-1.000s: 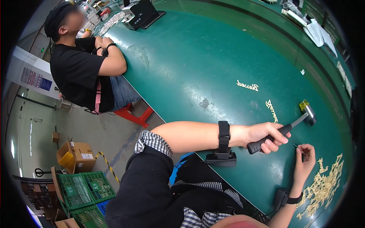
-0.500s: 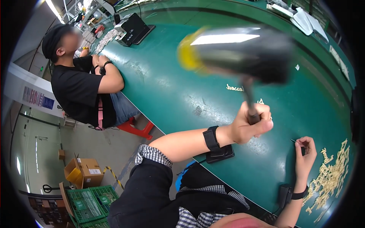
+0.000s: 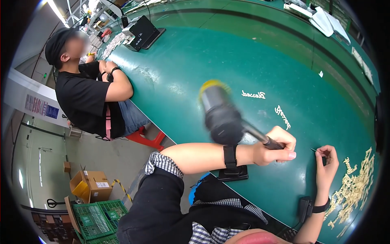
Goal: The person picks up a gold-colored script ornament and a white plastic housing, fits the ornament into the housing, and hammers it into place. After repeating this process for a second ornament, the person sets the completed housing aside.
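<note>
Below, cardboard box (image 3: 96, 186), yellow inside, green crates (image 3: 90, 220), raised hammer (image 3: 221, 113).

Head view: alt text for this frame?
The left hand holds a yellow-ended hammer above a green table; the right hand pinches a thin pointed item near a pile of pale gold lettering pieces. Two more pieces lie farther out. A co-worker in black sits at left.
</note>
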Action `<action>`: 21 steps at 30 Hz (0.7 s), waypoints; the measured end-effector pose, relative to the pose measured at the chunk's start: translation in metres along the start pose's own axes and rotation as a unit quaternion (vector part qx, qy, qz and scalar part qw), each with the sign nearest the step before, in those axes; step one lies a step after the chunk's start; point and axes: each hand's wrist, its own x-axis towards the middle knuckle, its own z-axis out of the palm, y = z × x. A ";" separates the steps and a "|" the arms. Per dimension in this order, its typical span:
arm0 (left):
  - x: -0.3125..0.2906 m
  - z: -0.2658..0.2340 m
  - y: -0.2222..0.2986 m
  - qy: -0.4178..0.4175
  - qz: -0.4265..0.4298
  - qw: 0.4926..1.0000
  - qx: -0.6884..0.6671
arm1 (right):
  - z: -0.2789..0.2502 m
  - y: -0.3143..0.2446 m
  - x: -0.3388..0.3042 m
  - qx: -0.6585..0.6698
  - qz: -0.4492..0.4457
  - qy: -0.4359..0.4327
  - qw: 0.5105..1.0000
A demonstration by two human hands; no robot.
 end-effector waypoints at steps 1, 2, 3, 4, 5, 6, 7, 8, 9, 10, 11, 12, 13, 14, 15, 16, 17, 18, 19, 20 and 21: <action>-0.001 0.002 0.000 -0.004 -0.051 0.999 -0.017 | -0.001 0.001 0.000 -0.001 0.003 -0.005 1.000; -0.002 0.003 0.000 -0.004 -0.051 0.999 -0.017 | -0.001 0.001 0.000 -0.001 0.007 -0.011 1.000; -0.004 0.003 0.001 -0.011 -0.083 0.996 -0.034 | -0.001 0.001 0.000 -0.002 0.007 -0.010 1.000; -0.006 0.004 0.001 -0.018 -0.115 0.992 -0.051 | 0.000 0.002 0.001 -0.002 0.008 -0.013 1.000; -0.006 0.004 0.002 -0.026 -0.147 0.986 -0.068 | 0.001 0.002 0.002 -0.002 0.009 -0.016 1.000; -0.005 0.004 0.003 -0.025 -0.147 0.986 -0.069 | 0.001 0.002 0.002 -0.003 0.010 -0.019 1.000; -0.003 0.004 0.003 -0.039 -0.164 0.982 -0.082 | 0.001 0.001 0.002 -0.003 0.011 -0.020 1.000; -0.002 0.003 0.003 -0.052 -0.180 0.978 -0.094 | 0.001 0.001 0.001 -0.003 0.012 -0.018 1.000; -0.001 0.002 0.003 -0.065 -0.196 0.973 -0.105 | 0.001 0.001 0.002 -0.002 0.012 -0.017 1.000; -0.001 0.001 0.002 -0.064 -0.196 0.973 -0.106 | 0.001 0.001 0.002 -0.001 0.012 -0.015 1.000; 0.000 0.001 0.001 -0.062 -0.236 0.959 -0.144 | 0.002 0.001 0.003 -0.001 0.012 -0.017 1.000; 0.000 0.001 0.000 -0.060 -0.276 0.942 -0.182 | 0.003 0.001 0.003 0.005 0.010 -0.011 1.000; 0.000 0.000 0.001 -0.058 -0.314 0.922 -0.220 | 0.004 0.000 0.002 0.010 0.007 -0.004 1.000; 0.000 -0.002 0.000 -0.059 -0.314 0.922 -0.221 | 0.004 0.001 0.002 0.014 0.006 0.003 1.000; 0.001 -0.005 0.001 -0.047 -0.365 0.883 -0.291 | 0.005 0.002 0.003 0.013 0.006 0.003 1.000; 0.002 -0.008 0.002 -0.035 -0.414 0.836 -0.358 | 0.005 0.003 0.003 0.014 0.008 0.000 1.000; 0.003 -0.010 0.002 -0.024 -0.460 0.782 -0.421 | 0.005 0.004 0.003 0.015 0.011 -0.004 1.000; 0.004 -0.013 0.000 -0.025 -0.460 0.781 -0.421 | 0.005 0.005 0.004 0.016 0.014 -0.007 1.000; 0.005 -0.015 0.000 -0.030 -0.476 0.763 -0.436 | 0.005 0.005 0.003 0.017 0.014 -0.007 1.000; 0.007 -0.016 0.000 -0.036 -0.491 0.745 -0.450 | 0.004 0.004 0.003 0.019 0.017 -0.004 1.000; 0.008 -0.017 0.001 -0.042 -0.507 0.726 -0.464 | 0.004 0.004 0.003 0.022 0.020 -0.001 1.000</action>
